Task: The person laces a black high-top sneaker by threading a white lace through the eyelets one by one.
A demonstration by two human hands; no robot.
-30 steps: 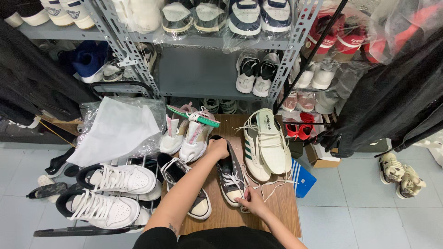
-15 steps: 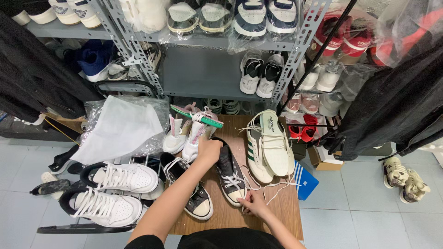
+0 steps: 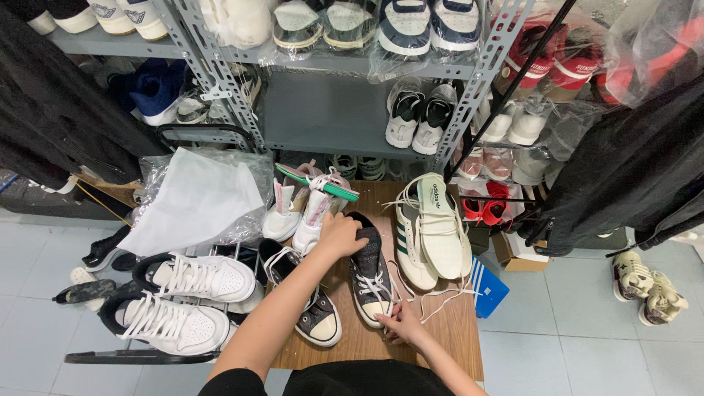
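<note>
Since a second ago, my left hand (image 3: 339, 236) has shifted a little toward the heel of the dark grey canvas sneaker (image 3: 369, 270), and my right hand (image 3: 400, 323) has stayed at its toe. That sneaker lies on the wooden counter (image 3: 447, 334) directly in front of me, toe pointing toward me, heel away.

My left grip is clenched over the sneaker's heel opening, fingers curled across the rim. My right grip is pinched on the white lace (image 3: 396, 293) just beside the white rubber toe cap; the loose ends of the lace trail over the counter to the right.

Its matching grey sneaker (image 3: 315, 315) lies just to the left, partly under my left forearm, toe also toward me. To the right stands a pair of cream sneakers with green stripes (image 3: 429, 231), laces undone and spilling onto the counter. At the far left corner of the counter is a pair of white and pink sneakers (image 3: 301, 213), with a green and pink insole (image 3: 319, 183) resting across them.

Left of the counter, on a low black rack, sit two white sneakers with black collars (image 3: 183, 301). Behind them is a clear plastic bag holding white paper (image 3: 194, 202). A grey metal shelf unit (image 3: 323, 110) full of wrapped shoes rises behind the counter, above a pale tiled floor (image 3: 587, 345).
</note>
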